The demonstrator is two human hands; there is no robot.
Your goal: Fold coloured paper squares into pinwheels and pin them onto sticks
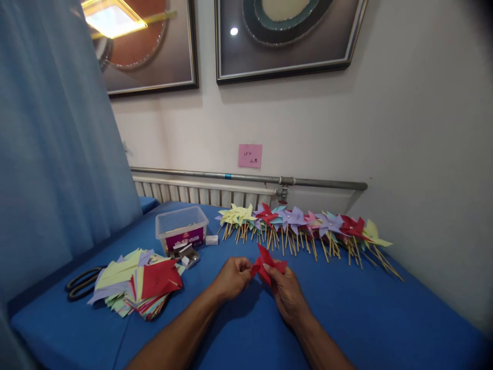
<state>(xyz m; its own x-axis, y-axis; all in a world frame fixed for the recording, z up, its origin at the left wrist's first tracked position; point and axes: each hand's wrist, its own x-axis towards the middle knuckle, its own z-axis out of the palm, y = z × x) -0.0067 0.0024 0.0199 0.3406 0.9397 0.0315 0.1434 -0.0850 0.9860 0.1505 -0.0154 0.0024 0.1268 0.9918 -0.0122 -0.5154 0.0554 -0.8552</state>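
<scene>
1. Head view, the hands: the left hand [232,277] and the right hand [287,293] meet over the near middle of the blue table [385,318]. Each pinches one side of a red paper pinwheel [267,265]. The left fingertips close on its left edge, and the right thumb and fingers close on its lower right part. The folded paper is lifted just off the cloth, probably so that its points can be worked from both sides without being flattened.

2. Head view, supplies on the left: a stack of coloured paper squares [134,281] lies near the left, with a red sheet on top. Black scissors [80,282] lie just left of the stack. Farther back stands a clear plastic box [182,228], with small open boxes [187,253] just in front of it. All of these lie within easy reach of the left hand.

3. Head view, far side: a row of finished pinwheels [304,226] on thin sticks lies along the wall. Their sticks point toward the near side, well apart from the hands. A pink note [250,155] is stuck on the wall above a radiator pipe [250,178]. Nothing lies between the hands and the supplies.
</scene>
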